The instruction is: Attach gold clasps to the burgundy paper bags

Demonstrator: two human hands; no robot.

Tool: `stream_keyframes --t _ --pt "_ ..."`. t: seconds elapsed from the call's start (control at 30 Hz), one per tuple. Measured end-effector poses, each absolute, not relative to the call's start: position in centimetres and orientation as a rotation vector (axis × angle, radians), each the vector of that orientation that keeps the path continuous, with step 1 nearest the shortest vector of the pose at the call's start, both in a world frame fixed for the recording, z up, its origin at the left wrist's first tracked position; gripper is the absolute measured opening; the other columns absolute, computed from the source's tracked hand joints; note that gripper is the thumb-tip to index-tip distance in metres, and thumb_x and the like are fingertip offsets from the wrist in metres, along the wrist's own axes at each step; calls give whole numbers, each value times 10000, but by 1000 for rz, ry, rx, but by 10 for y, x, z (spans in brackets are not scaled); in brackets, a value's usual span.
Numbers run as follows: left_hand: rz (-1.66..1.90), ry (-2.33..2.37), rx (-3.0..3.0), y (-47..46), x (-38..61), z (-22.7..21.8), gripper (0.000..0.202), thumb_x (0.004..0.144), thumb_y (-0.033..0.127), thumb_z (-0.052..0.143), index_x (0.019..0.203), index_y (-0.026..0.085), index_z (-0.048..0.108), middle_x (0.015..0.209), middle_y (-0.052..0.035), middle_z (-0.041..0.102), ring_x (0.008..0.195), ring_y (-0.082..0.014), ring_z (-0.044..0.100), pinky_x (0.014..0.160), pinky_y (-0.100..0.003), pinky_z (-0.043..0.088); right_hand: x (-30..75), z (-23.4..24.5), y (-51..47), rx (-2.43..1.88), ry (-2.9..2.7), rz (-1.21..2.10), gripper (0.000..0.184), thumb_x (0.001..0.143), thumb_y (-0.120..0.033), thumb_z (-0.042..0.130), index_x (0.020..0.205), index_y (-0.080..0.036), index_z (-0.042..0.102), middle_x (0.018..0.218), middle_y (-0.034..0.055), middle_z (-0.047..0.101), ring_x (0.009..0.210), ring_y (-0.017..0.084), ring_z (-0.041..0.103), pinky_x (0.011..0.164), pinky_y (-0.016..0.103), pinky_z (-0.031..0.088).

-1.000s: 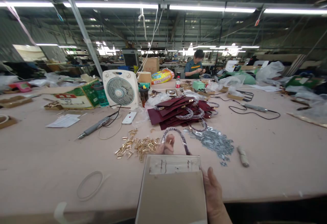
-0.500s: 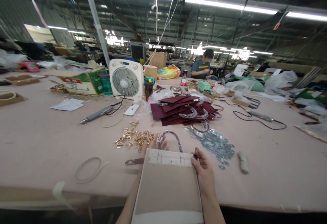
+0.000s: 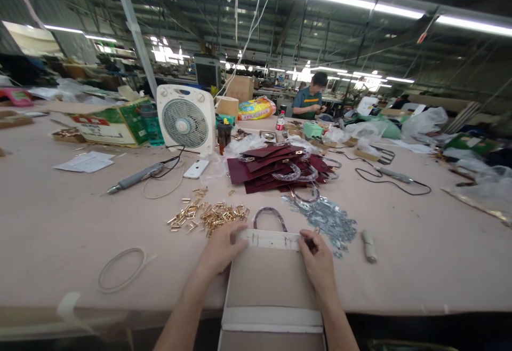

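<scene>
A beige-backed bag panel [image 3: 272,273] lies at the table's front edge, its lower part reaching over the edge. Along its top runs a pale strip with several metal prongs showing. A plastic-wrapped handle [image 3: 270,211] arches from the top edge. My left hand [image 3: 222,247] pinches the panel's top left corner, thumb on the near face. At the top right corner, my right hand [image 3: 318,260] is closed on the panel, with a small dark piece by its fingers. Gold-coloured metal fittings [image 3: 216,215] lie scattered beyond my left hand. Flat silver metal plates [image 3: 330,220] are heaped beyond my right hand.
Burgundy bag panels [image 3: 276,167] with wrapped handles are piled ahead. A fan [image 3: 186,119], a phone [image 3: 196,168] and a corded electric screwdriver [image 3: 138,177] stand or lie to the left. A pale roll [image 3: 368,245] lies right. Another person [image 3: 310,97] sits across the table.
My left hand has come from behind the panel to its top left corner. The panel has tipped flatter, showing more of its lower part. The view has shifted slightly right.
</scene>
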State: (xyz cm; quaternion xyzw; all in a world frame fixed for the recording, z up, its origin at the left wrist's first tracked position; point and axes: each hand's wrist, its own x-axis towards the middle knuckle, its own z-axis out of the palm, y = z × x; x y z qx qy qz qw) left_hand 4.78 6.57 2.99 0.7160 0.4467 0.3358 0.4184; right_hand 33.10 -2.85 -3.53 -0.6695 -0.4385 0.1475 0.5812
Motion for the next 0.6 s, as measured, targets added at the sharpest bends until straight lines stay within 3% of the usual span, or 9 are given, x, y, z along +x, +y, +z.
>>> stream_keyframes --t 0.07,0.17,0.27,0.37,0.6 --pt "900 1159 2120 59 56 36 370 804 96 657 1122 239 780 1326 -58 715 1328 -285 559 1209 -492 375 327 -37 -26 -1599 -1119 218 283 904 -426 661 1046 -205 766 1142 118 737 1101 291 651 1041 497 477" --pt "851 1022 2378 48 77 40 431 889 30 519 1188 240 748 1355 -39 698 1377 -241 512 1232 -445 361 322 -38 -24 -1628 -1196 74 248 922 -391 628 996 -210 779 1162 133 730 1160 301 625 1099 523 428" --pt "725 980 2453 35 99 34 341 939 204 644 1275 233 696 1374 -62 687 1348 -279 530 1194 -472 401 322 -39 -24 -1655 -1228 25 249 940 -387 607 984 -214 782 1155 140 723 1159 305 617 1100 533 423" --pt "712 1102 2472 27 113 25 402 900 343 755 1284 253 676 1369 -58 684 1309 -310 544 1138 -504 429 323 -39 -26 -1655 -1242 26 249 960 -386 592 992 -222 776 1146 133 720 1159 301 615 1105 530 420" --pt "758 1213 2505 24 113 12 371 897 359 772 1251 278 695 1355 -44 696 1274 -296 576 1097 -484 450 319 -35 -34 -1691 -1243 -24 214 957 -388 627 973 -245 785 1165 120 704 1176 305 603 1121 531 407"
